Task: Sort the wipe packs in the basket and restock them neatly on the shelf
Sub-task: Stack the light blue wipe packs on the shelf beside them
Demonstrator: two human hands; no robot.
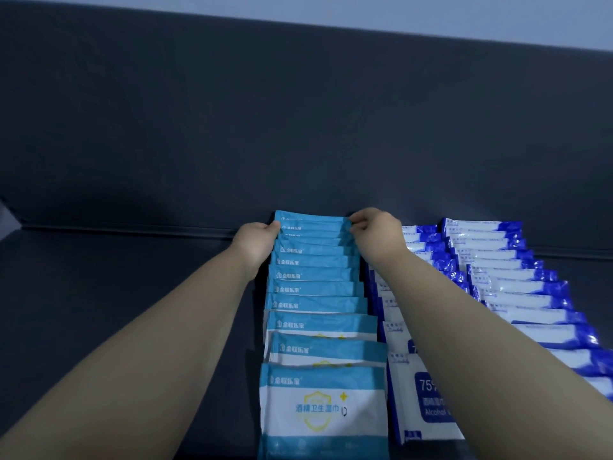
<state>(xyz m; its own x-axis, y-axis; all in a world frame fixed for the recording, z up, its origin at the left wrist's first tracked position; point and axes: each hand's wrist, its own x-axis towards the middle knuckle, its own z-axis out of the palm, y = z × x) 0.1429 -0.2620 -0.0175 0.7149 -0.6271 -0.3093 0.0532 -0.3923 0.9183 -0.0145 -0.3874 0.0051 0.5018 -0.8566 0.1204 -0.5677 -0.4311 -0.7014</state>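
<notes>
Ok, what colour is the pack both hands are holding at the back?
The pack shows light blue, clearest in the head view.

A pale grey wall (464,18) runs as a slanting strip across the far top of the view, widest at the right. Below it a broad dark panel (232,111), matte and plain, fills most of the far side. A thin raised seam (132,228) lines its lower edge. At the far left edge a small pale wedge (4,216) shows, perhaps more wall; the dim light leaves it unclear.
</notes>
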